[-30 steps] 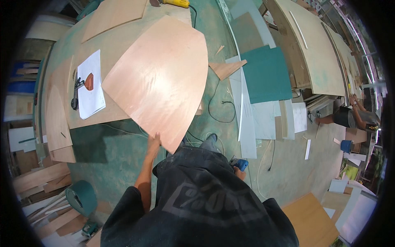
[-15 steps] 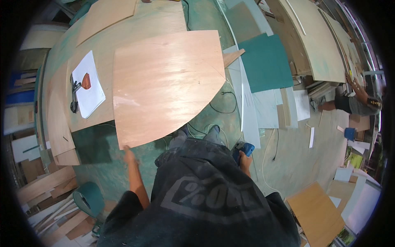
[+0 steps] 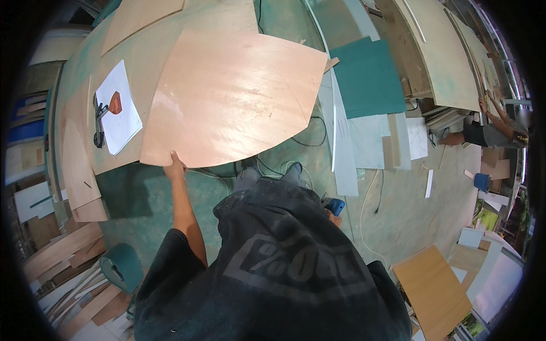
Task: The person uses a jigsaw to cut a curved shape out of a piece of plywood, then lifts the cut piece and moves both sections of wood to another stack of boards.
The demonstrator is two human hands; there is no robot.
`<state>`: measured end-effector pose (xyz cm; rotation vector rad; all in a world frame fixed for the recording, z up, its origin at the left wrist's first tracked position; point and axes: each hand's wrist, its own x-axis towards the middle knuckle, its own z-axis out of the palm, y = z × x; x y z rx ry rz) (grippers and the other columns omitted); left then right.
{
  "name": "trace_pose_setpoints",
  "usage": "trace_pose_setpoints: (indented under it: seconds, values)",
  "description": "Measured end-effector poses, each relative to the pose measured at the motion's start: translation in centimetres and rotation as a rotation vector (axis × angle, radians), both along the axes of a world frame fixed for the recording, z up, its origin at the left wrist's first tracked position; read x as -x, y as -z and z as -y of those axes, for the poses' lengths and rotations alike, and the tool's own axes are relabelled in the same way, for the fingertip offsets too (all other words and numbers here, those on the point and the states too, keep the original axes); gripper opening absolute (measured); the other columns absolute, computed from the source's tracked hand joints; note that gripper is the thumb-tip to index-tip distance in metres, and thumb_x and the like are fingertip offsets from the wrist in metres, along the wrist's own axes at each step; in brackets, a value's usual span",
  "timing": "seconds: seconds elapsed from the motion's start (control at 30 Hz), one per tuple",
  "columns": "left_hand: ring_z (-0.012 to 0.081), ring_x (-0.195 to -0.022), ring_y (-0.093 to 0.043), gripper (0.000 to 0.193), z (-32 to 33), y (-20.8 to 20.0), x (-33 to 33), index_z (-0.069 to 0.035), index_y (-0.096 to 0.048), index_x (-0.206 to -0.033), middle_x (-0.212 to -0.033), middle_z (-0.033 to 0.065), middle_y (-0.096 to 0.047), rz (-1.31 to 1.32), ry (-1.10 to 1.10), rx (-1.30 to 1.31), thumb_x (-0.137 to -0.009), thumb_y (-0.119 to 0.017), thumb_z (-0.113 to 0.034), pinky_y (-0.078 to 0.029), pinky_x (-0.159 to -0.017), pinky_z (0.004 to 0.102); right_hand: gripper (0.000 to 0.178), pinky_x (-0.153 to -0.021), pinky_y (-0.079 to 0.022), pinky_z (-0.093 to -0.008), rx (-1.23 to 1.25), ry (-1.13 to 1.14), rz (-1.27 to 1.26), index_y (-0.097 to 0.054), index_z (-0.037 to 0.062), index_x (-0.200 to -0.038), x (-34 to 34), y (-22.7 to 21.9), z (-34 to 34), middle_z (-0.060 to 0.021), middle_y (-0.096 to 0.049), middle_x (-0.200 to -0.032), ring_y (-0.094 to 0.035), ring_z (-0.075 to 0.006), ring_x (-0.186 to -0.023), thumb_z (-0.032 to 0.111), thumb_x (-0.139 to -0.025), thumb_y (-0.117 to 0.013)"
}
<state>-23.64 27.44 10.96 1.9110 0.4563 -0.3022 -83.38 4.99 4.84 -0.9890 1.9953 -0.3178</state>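
A large plywood panel [image 3: 233, 96] with a curved front edge lies across the worktable [image 3: 213, 20], overhanging it toward me. My left hand [image 3: 176, 166] grips the panel's near left corner, thumb on top and the fingers partly hidden underneath. Low by my right side, my right hand [image 3: 334, 219] is closed round a blue power tool [image 3: 336, 207] that looks like a jigsaw, partly hidden by my shirt. White paper sheets [image 3: 120, 122] lie left of the panel, with a dark clamp-like tool [image 3: 99, 122] and a small reddish-brown piece [image 3: 115, 103] on them.
Cables [image 3: 318, 136] loop over the floor near my feet. A green board [image 3: 369, 79] and pale strips lie to the right. Farther right, another person [image 3: 483, 133] stands by stacked panels. At lower left are a green bin [image 3: 122, 267] and wood offcuts [image 3: 71, 247].
The panel has turned clockwise, its near left corner shifting left and away from me. My left hand has moved forward with it. The right hand and the blue tool have drawn in behind my shirt.
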Motion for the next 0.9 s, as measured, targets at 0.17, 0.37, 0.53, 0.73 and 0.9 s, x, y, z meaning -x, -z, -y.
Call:
trace_pose_setpoints:
  seconds: [0.17, 0.37, 0.53, 0.73, 0.9]
  values:
    - [0.0266, -0.076, -0.07, 0.063, 0.9, -1.5, -3.7, 0.01, -0.063, -0.112, -0.09, 0.0175, -0.07, -0.088, -0.062, -0.235, -0.092, -0.075, -0.048, -0.057, -0.056, 0.0402, 0.028, -0.069, -0.05, -0.0387, -0.073, -0.035, -0.045, -0.071, -0.0046, -0.082, -1.0, -2.7, 0.3, -0.0099, -0.071, -0.077, -0.066, -0.0219, -0.071, 0.021, -0.074, -0.08]
    - [0.0399, -0.118, -0.065, 0.087, 5.2, 0.4, -2.7, 0.013, -0.059, -0.125, -0.128, 0.0298, -0.064, -0.03, -0.143, -0.477, -0.08, -0.081, -0.059, -0.053, -0.101, 0.0495, 0.029, -0.066, -0.049, -0.0374, 0.01, -0.008, 0.024, -0.071, -0.0044, -0.079, 0.1, 0.0, 0.4, -0.0066, -0.07, -0.076, -0.062, -0.0179, -0.069, 0.022, -0.075, -0.081]
    - [0.0429, -0.121, -0.062, 0.095, 4.3, -6.1, -2.7, 0.01, -0.058, -0.129, -0.134, 0.0293, -0.058, -0.122, 0.039, -0.936, -0.079, -0.076, -0.069, -0.052, -0.1, 0.0513, 0.031, -0.066, -0.048, -0.0367, -0.086, -0.013, -0.018, -0.07, -0.0057, -0.081, -0.2, -0.4, -0.6, -0.0061, -0.07, -0.075, -0.062, -0.0166, -0.07, 0.023, -0.075, -0.08]
    - [0.0436, -0.12, -0.062, 0.097, 3.7, -6.4, -6.9, 0.01, -0.06, -0.126, -0.134, 0.0313, -0.057, -0.091, 0.236, -0.911, -0.077, -0.076, -0.072, -0.053, -0.1, 0.0506, 0.03, -0.064, -0.048, -0.0368, 0.07, -0.141, 0.077, -0.069, -0.0058, -0.079, 1.3, 1.1, -0.3, -0.0059, -0.068, -0.072, -0.061, -0.017, -0.066, 0.022, -0.074, -0.081]
    - [0.0419, -0.117, -0.065, 0.095, 5.6, -5.3, -11.3, 0.01, -0.063, -0.124, -0.131, 0.0289, -0.062, 0.02, 0.379, -0.933, -0.076, -0.076, -0.072, -0.054, -0.098, 0.0505, 0.026, -0.064, -0.049, -0.0381, 0.069, -0.053, -0.023, -0.071, -0.0049, -0.084, -1.2, -1.1, -0.3, -0.0068, -0.068, -0.074, -0.062, -0.0189, -0.066, 0.017, -0.074, -0.08]
